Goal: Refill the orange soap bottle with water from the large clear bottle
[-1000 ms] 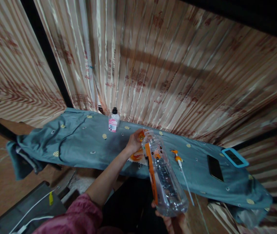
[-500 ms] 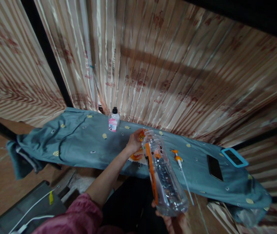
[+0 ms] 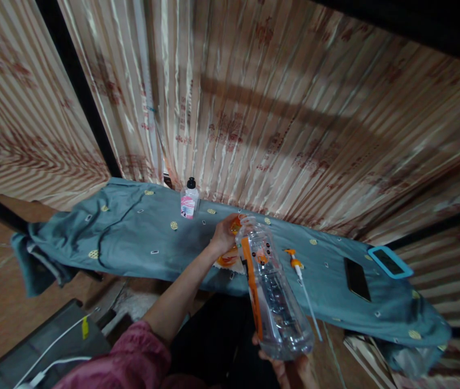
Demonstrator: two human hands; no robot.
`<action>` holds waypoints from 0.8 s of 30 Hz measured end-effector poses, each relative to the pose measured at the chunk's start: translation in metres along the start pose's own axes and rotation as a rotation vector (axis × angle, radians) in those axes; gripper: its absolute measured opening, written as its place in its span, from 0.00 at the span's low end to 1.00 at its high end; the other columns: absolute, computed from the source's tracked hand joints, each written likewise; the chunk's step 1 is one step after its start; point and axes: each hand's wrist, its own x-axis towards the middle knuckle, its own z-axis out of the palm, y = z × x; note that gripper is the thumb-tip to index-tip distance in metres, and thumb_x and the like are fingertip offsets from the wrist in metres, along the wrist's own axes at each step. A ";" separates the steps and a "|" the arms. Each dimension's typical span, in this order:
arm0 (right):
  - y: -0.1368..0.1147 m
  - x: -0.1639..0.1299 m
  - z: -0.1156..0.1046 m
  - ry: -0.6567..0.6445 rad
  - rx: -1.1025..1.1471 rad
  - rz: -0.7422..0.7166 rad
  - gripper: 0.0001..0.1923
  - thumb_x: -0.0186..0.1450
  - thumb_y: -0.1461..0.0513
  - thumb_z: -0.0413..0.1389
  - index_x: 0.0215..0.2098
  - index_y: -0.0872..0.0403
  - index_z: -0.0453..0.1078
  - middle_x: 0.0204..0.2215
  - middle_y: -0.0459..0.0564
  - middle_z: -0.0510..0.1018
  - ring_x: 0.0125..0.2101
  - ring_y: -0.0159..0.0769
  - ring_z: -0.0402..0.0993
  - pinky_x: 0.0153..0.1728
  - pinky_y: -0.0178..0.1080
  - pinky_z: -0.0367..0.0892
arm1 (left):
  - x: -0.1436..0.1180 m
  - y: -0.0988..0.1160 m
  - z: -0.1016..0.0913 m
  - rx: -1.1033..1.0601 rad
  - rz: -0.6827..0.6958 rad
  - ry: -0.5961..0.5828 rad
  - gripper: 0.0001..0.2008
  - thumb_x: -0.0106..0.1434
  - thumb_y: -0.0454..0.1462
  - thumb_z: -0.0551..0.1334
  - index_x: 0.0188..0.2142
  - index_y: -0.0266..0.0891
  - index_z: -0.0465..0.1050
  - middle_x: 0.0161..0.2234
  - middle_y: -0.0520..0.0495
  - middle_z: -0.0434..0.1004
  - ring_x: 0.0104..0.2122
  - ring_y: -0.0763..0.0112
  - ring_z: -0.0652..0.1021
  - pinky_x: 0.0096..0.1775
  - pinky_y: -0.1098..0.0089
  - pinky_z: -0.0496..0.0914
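A large clear plastic bottle (image 3: 276, 294) with an orange label is tilted, its mouth towards the back and its base towards me. My right hand (image 3: 286, 367) is closed around its base from below. Beside the bottle's mouth, my left hand (image 3: 225, 233) is wrapped around a see-through bottle with orange on it (image 3: 228, 259), largely hidden by the hand and the large bottle. A white sheet (image 3: 238, 267) lies under this smaller bottle. To the right lies an orange and white pump dispenser top (image 3: 295, 263), its long tube sticking out past the cloth's front edge.
Green patterned cloth (image 3: 132, 243) covers the narrow table. A small black-capped bottle (image 3: 189, 201) stands at the back. A dark phone (image 3: 357, 278) and a blue-framed device (image 3: 390, 261) lie at the right. Curtains (image 3: 230, 108) hang behind, with a black pole (image 3: 78, 81) at left.
Almost nothing differs. Both hands hold the same bottles in the same places, and the view has shifted only very slightly.
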 end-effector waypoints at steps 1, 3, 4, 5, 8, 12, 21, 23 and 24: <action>0.000 0.000 0.000 -0.001 -0.002 -0.001 0.28 0.49 0.45 0.73 0.42 0.50 0.82 0.37 0.54 0.87 0.31 0.44 0.85 0.30 0.34 0.80 | 0.000 0.000 0.000 0.001 0.003 0.000 0.16 0.54 0.40 0.71 0.41 0.37 0.77 0.39 0.43 0.84 0.39 0.59 0.82 0.44 0.63 0.75; 0.000 -0.001 0.000 -0.002 -0.002 -0.003 0.27 0.49 0.45 0.73 0.42 0.50 0.82 0.37 0.54 0.87 0.32 0.44 0.85 0.31 0.33 0.80 | 0.000 -0.002 0.000 -0.003 0.005 0.006 0.16 0.54 0.40 0.71 0.41 0.37 0.77 0.39 0.43 0.84 0.39 0.59 0.82 0.44 0.63 0.75; 0.000 0.000 -0.001 0.006 0.003 -0.001 0.26 0.49 0.45 0.73 0.42 0.48 0.82 0.36 0.53 0.87 0.31 0.44 0.85 0.30 0.33 0.80 | 0.001 -0.003 0.000 -0.006 0.007 0.006 0.16 0.54 0.40 0.71 0.41 0.37 0.77 0.39 0.43 0.84 0.39 0.60 0.82 0.44 0.63 0.75; 0.001 0.000 -0.001 0.014 0.008 -0.001 0.26 0.49 0.45 0.73 0.42 0.47 0.82 0.36 0.52 0.87 0.31 0.45 0.85 0.29 0.33 0.80 | 0.001 -0.004 0.001 -0.009 0.011 0.005 0.16 0.54 0.40 0.71 0.41 0.37 0.77 0.40 0.43 0.84 0.39 0.60 0.82 0.44 0.63 0.75; 0.004 0.001 -0.003 0.029 0.005 0.004 0.27 0.47 0.44 0.73 0.41 0.45 0.82 0.36 0.50 0.87 0.30 0.45 0.85 0.28 0.33 0.80 | 0.001 -0.006 0.003 -0.020 0.020 0.007 0.16 0.53 0.39 0.71 0.41 0.37 0.77 0.40 0.43 0.84 0.40 0.59 0.82 0.44 0.63 0.74; 0.004 0.000 -0.003 0.038 -0.005 -0.002 0.27 0.47 0.44 0.73 0.41 0.45 0.82 0.37 0.49 0.87 0.30 0.44 0.85 0.29 0.33 0.80 | 0.002 -0.007 0.003 0.001 0.003 0.020 0.15 0.53 0.39 0.71 0.40 0.37 0.78 0.39 0.44 0.84 0.40 0.59 0.82 0.44 0.64 0.74; 0.000 0.000 0.000 0.007 0.001 0.012 0.27 0.48 0.45 0.73 0.42 0.46 0.82 0.37 0.50 0.87 0.31 0.45 0.85 0.30 0.34 0.80 | 0.002 -0.009 0.003 0.029 0.001 0.041 0.16 0.52 0.37 0.72 0.42 0.38 0.78 0.40 0.44 0.85 0.40 0.59 0.83 0.44 0.64 0.75; -0.001 0.000 0.003 0.012 0.010 0.021 0.26 0.47 0.45 0.73 0.41 0.45 0.82 0.37 0.49 0.87 0.30 0.45 0.85 0.29 0.34 0.80 | 0.002 -0.010 0.004 0.031 -0.004 0.046 0.17 0.53 0.37 0.72 0.42 0.38 0.78 0.41 0.44 0.85 0.40 0.59 0.83 0.44 0.64 0.75; -0.002 0.000 0.004 0.016 0.013 0.022 0.25 0.47 0.45 0.73 0.40 0.45 0.82 0.36 0.49 0.87 0.30 0.45 0.85 0.28 0.34 0.80 | 0.002 -0.010 0.004 0.033 -0.003 0.045 0.16 0.53 0.37 0.72 0.43 0.38 0.78 0.41 0.44 0.85 0.41 0.59 0.83 0.44 0.64 0.75</action>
